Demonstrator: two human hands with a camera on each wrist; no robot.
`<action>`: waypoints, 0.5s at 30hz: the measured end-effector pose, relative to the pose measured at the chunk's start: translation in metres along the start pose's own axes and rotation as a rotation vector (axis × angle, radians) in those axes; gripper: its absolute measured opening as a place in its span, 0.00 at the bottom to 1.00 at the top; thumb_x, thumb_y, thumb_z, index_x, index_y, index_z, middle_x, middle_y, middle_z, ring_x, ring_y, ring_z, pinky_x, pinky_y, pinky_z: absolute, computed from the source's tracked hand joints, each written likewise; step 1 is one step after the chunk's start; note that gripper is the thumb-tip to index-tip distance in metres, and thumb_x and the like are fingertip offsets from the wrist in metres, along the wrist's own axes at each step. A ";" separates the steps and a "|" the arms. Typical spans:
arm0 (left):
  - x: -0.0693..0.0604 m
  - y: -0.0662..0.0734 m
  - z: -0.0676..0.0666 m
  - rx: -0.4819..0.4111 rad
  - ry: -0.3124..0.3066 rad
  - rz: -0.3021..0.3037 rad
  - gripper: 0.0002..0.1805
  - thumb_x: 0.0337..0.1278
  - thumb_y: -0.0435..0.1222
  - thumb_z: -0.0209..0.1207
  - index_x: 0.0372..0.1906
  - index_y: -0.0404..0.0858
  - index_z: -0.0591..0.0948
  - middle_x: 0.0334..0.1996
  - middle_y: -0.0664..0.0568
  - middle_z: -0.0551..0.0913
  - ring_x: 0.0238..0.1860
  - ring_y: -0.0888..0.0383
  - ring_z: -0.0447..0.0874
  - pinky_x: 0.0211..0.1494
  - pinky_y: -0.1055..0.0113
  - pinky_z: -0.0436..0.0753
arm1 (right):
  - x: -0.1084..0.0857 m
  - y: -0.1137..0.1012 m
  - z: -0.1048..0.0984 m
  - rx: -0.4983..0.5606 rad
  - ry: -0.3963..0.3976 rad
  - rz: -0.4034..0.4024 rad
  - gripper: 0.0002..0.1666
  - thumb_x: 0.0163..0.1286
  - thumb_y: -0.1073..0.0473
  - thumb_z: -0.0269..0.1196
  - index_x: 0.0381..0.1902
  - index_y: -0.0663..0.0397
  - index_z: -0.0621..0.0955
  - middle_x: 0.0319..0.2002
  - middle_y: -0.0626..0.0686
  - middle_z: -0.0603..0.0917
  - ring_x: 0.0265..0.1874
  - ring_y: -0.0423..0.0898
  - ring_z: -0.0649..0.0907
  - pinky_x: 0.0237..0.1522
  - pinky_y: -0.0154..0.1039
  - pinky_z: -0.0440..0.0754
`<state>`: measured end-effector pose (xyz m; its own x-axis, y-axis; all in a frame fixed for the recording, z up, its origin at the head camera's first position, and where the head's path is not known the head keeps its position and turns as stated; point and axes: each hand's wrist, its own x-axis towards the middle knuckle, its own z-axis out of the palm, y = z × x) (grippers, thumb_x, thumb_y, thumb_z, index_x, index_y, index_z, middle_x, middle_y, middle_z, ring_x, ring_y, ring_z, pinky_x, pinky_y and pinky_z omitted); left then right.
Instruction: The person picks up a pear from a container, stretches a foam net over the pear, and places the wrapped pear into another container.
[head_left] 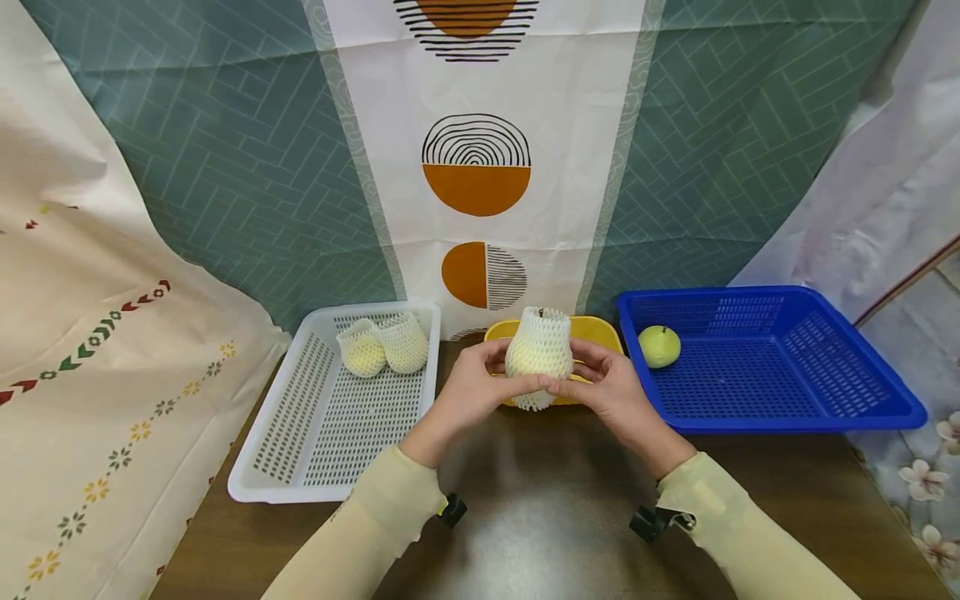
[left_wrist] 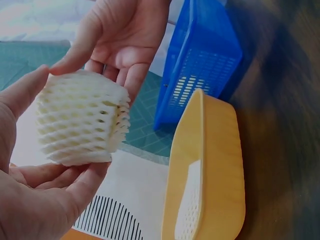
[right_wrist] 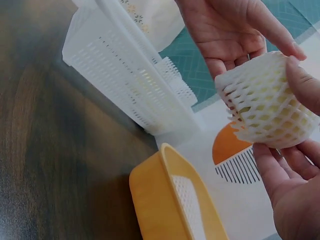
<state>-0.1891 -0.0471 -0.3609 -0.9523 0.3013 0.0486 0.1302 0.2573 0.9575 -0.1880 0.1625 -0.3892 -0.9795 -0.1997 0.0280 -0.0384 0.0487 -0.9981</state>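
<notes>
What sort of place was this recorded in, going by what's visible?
Probably a makeshift indoor tabletop workspace, though home or studio I can't tell: patterned cloth hangs behind a dark wooden table, a white basket and a blue basket stand on it, and a foam-netted fruit is held above it.

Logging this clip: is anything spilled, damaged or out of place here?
Nothing stands out. The left hand and right hand hold a netted pear, two more netted pears lie in the white basket, and a bare pear sits in the blue basket. No spill or damage shows.
</notes>
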 end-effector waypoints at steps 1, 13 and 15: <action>0.000 0.000 0.000 -0.002 -0.007 -0.001 0.28 0.35 0.52 0.72 0.48 0.50 0.80 0.41 0.57 0.84 0.40 0.59 0.83 0.41 0.64 0.83 | 0.000 0.000 0.000 -0.010 -0.003 -0.002 0.45 0.50 0.52 0.73 0.65 0.51 0.68 0.61 0.54 0.73 0.58 0.52 0.77 0.47 0.37 0.81; -0.005 0.004 -0.003 0.000 0.003 -0.050 0.36 0.31 0.50 0.75 0.52 0.46 0.75 0.43 0.55 0.82 0.42 0.58 0.82 0.42 0.64 0.81 | 0.006 -0.002 0.007 -0.039 -0.067 -0.091 0.42 0.47 0.61 0.75 0.62 0.56 0.71 0.56 0.57 0.78 0.53 0.48 0.78 0.52 0.37 0.79; -0.009 0.013 -0.004 0.008 0.004 -0.051 0.33 0.33 0.47 0.75 0.50 0.45 0.76 0.42 0.53 0.82 0.41 0.57 0.81 0.42 0.64 0.81 | 0.006 -0.003 0.009 -0.039 -0.067 -0.090 0.43 0.46 0.61 0.75 0.61 0.56 0.71 0.55 0.57 0.78 0.53 0.49 0.78 0.52 0.39 0.79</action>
<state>-0.1797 -0.0504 -0.3475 -0.9590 0.2836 0.0008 0.0833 0.2793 0.9566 -0.1922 0.1525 -0.3866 -0.9563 -0.2703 0.1119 -0.1343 0.0658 -0.9888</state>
